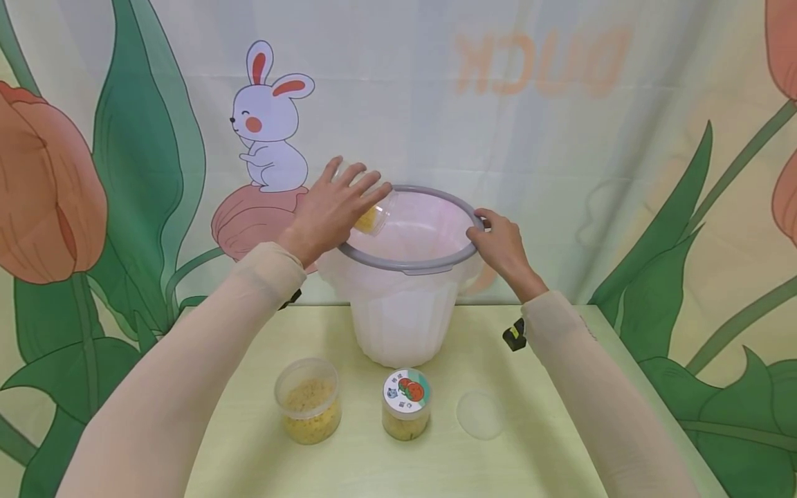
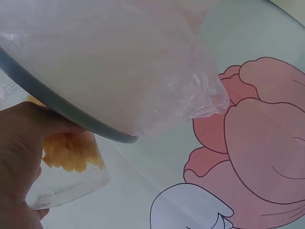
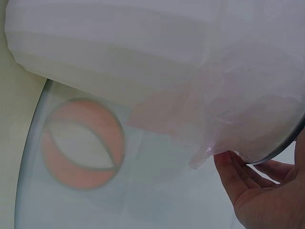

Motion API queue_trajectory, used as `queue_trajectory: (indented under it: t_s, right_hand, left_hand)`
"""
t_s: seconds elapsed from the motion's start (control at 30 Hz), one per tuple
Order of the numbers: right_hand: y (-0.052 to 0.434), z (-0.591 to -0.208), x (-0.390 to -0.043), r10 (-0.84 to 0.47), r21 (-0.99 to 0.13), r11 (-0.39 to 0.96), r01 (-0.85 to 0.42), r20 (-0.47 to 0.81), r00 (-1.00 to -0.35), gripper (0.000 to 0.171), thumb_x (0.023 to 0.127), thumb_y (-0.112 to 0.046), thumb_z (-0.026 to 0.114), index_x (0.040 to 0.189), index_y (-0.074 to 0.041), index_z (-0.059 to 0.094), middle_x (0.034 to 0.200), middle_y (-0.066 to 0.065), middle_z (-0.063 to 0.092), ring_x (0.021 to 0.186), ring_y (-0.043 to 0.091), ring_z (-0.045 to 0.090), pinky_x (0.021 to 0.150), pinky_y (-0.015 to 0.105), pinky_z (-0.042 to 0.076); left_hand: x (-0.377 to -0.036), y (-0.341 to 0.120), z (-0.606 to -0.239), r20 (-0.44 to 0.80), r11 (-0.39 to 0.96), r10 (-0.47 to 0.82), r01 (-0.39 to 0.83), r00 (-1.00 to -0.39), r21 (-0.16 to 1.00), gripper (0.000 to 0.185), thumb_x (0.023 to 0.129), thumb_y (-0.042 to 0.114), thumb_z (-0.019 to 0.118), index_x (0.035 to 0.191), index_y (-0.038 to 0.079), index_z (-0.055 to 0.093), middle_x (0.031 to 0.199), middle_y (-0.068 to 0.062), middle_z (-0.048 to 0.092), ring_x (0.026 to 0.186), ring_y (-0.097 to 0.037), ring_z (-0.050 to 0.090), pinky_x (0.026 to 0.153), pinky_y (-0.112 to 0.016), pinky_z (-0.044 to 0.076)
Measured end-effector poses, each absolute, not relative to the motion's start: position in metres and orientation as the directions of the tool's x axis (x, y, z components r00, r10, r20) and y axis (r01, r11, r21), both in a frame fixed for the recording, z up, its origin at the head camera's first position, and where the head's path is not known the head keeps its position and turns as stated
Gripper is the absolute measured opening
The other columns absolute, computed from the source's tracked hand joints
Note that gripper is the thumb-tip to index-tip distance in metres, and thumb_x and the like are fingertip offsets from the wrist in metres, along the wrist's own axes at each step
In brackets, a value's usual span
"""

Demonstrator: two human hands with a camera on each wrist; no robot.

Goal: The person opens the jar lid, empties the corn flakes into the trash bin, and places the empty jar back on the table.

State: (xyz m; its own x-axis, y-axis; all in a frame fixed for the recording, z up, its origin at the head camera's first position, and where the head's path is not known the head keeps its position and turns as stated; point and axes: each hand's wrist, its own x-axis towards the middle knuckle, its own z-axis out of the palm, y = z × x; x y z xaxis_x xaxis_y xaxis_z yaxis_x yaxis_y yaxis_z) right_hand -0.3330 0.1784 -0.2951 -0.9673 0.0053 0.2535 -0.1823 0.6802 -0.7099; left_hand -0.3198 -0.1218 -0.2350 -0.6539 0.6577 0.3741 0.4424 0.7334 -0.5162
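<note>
L hand grips clear jar, tipped over far-left rim of lined bin on desk. R hand grips right rim. Risk: yellow contents spill outside liner if jar drifts off rim.

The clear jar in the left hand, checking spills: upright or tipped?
Tipped: the clear plastic jar lies mouth-first over the grey bin rim, yellow contents inside.

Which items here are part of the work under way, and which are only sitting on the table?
In use:
- left hand tipping a clear tub of yellow bits over the bin
- right hand gripping the grey rim
- white bin with plastic liner

Lying about:
- open tub of yellow bits
- lidded tub
- loose clear lid
</note>
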Motion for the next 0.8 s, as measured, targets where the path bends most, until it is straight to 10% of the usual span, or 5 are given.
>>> queue_trajectory:
  t_s: [0.8]
  right_hand:
    - [0.179,-0.296,-0.335,0.006,-0.703,0.688,-0.184,0.259,-0.966,0.055,0.091,-0.026,0.052,0.144,-0.010,0.049,0.133,0.020,0.060,0.107,0.031,0.065,0.088,0.043,0.054]
  left_hand:
    - [-0.319,-0.121,-0.225,0.364,0.729,0.659,0.439,-0.658,-0.525,0.085,0.079,0.012,0.076,0.151,0.020,0.033,0.154,-0.010,0.038,0.143,-0.035,0.031,0.120,-0.060,0.019]
